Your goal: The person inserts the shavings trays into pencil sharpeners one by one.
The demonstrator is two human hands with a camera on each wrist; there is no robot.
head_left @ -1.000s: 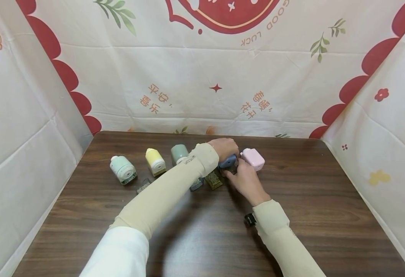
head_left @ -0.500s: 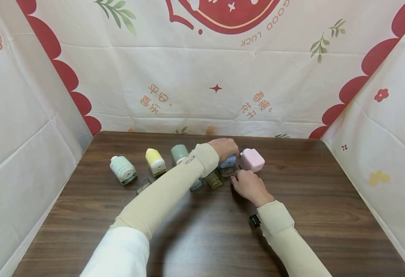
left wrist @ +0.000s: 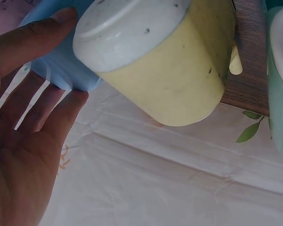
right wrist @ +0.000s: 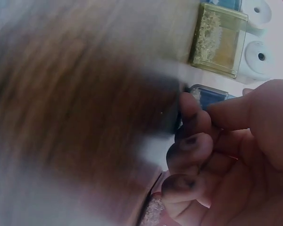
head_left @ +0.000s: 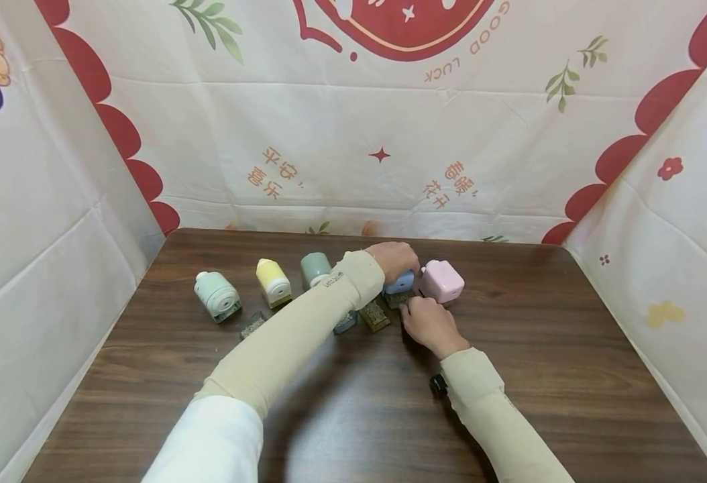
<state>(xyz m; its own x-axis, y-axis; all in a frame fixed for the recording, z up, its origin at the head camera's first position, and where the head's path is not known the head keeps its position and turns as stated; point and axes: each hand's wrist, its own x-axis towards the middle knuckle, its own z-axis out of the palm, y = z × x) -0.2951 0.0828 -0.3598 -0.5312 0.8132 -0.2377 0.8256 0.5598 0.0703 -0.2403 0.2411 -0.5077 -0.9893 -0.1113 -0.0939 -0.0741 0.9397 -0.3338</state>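
Note:
My left hand [head_left: 392, 260] reaches across and grips a blue pencil sharpener [head_left: 399, 282], thumb on one side and fingers on the other in the left wrist view. Its shavings drawer [head_left: 393, 298] sticks out toward me. My right hand [head_left: 430, 327] is at the drawer's front corner, fingers curled, thumb and index fingertip at its end in the right wrist view. Dark smudges mark the fingertips. Right beside stands a pink sharpener [head_left: 442, 282]. On the other side, an olive drawer [head_left: 375, 315] with shavings projects forward. A yellow sharpener [left wrist: 165, 80] stands beside the blue one in the left wrist view.
Farther left are a mint sharpener [head_left: 217, 295], another yellow sharpener [head_left: 274, 282] and a green sharpener [head_left: 314, 267]. A grey drawer [head_left: 252, 325] and a blue drawer [head_left: 345, 323] lie partly behind my left sleeve. A printed cloth [head_left: 329, 121] hangs behind the brown table [head_left: 522, 322].
My right hand has drawn back from the blue sharpener's front toward me, baring its drawer, then shifted slightly left onto the drawer's corner. My left hand keeps its grip in place.

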